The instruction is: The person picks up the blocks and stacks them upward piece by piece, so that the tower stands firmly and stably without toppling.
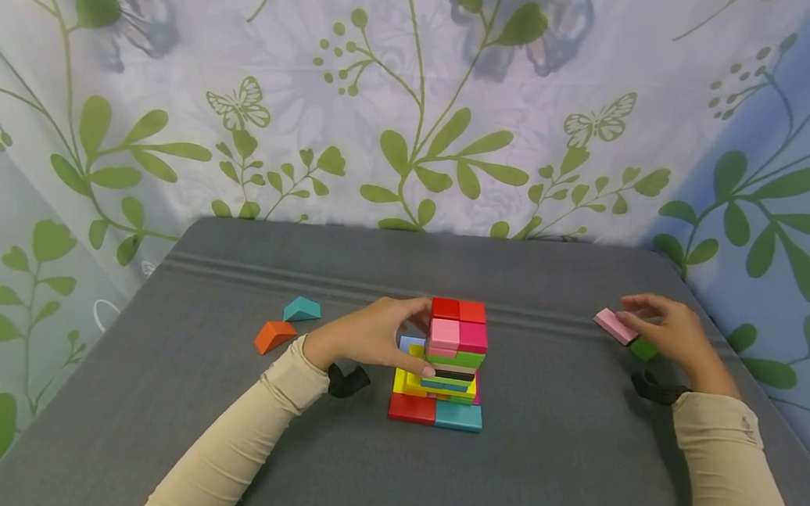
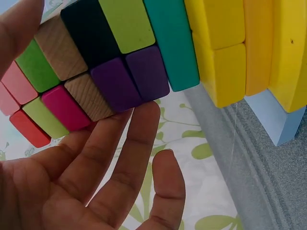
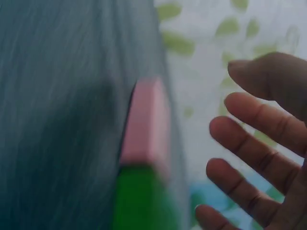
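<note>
A tower of colourful wooden blocks (image 1: pixel 457 337) stands upright on the grey table, with red, pink, green, yellow and teal pieces. My left hand (image 1: pixel 376 334) holds its left side, thumb on the near face and fingers round the far one. In the left wrist view the fingertips (image 2: pixel 146 112) lie against purple and magenta blocks. Far to the right, my right hand (image 1: pixel 677 335) hovers beside a pink block (image 1: pixel 615 326) and a green block (image 1: pixel 643 349). The right wrist view shows its fingers (image 3: pixel 249 143) spread and apart from the pink block, with nothing between them.
On the left of the table lie an orange block (image 1: pixel 274 336) and a teal wedge-shaped block (image 1: pixel 302 308). A light blue block (image 2: pixel 276 117) stands at the tower's base. Behind the grey table (image 1: pixel 333 467) hangs a leaf-patterned curtain (image 1: pixel 284 64). Dark straps sit at both wrists.
</note>
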